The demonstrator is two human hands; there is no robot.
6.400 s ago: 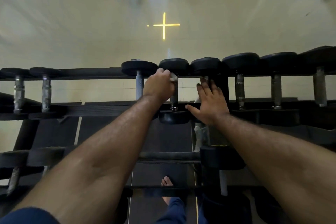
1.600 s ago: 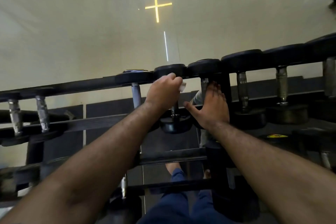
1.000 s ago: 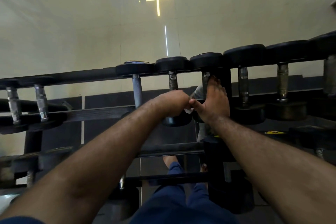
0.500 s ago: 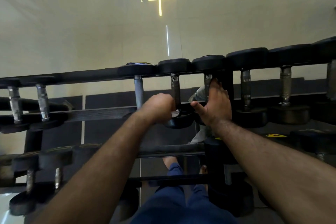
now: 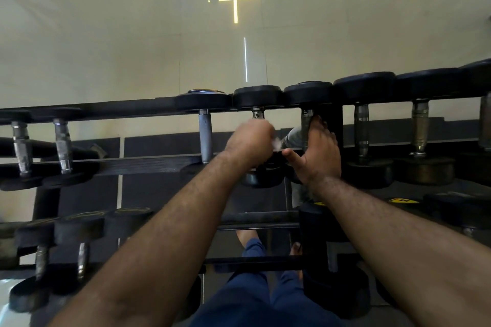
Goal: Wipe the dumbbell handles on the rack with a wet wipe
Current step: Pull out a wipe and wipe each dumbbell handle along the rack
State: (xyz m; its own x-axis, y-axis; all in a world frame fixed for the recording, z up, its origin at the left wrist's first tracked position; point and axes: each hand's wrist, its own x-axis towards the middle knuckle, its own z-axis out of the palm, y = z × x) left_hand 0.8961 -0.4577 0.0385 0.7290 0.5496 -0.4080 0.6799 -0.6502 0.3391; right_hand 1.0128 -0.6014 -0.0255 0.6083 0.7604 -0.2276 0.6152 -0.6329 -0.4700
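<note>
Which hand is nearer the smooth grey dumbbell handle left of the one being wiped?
Left. The left hand grips the neighbouring handle just right of the smooth grey handle; the right hand rests one dumbbell farther right.

Top tier of the rack [image 5: 148, 162] holds nine dumbbells; two hands, one wipe [image 5: 276, 143].

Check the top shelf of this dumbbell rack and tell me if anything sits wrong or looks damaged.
Nothing stands out. The dumbbells on the top shelf lie in a parallel row, heads seated on both rails. The left hand grips one handle with the wet wipe; the right hand rests on the next dumbbell.
</note>
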